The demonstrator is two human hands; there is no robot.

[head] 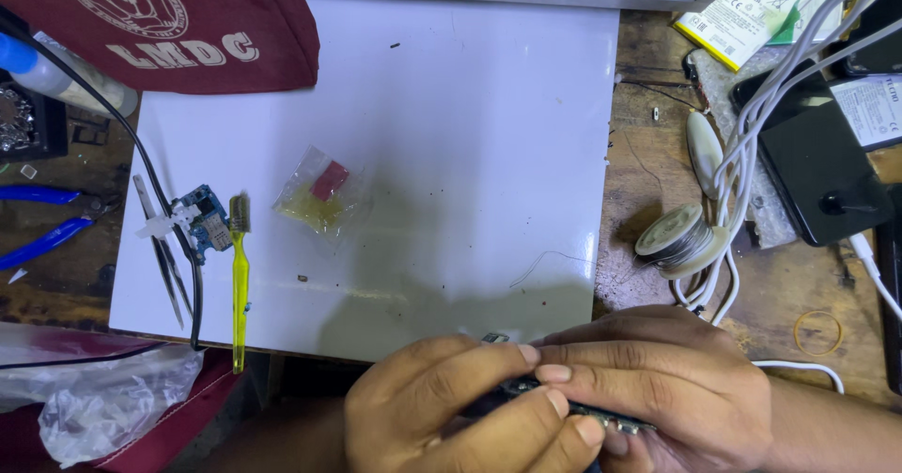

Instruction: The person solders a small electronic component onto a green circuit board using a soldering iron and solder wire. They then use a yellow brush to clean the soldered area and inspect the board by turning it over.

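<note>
My left hand point(442, 407) and my right hand point(662, 379) meet at the bottom edge of the view, both gripping a small dark circuit board point(615, 422) between fingers and thumbs. Most of the board is hidden under my fingers; only a thin edge with metal parts shows. The hands hover just past the near edge of a white work mat point(470, 107).
On the mat lie a yellow toothbrush point(241, 285), tweezers point(162, 257), a small blue circuit board point(207, 219) and a clear bag with a red piece point(321, 196). A solder spool point(678, 238), white cables point(752, 135), a dark phone point(816, 168), blue pliers point(42, 229), maroon cloth point(188, 22).
</note>
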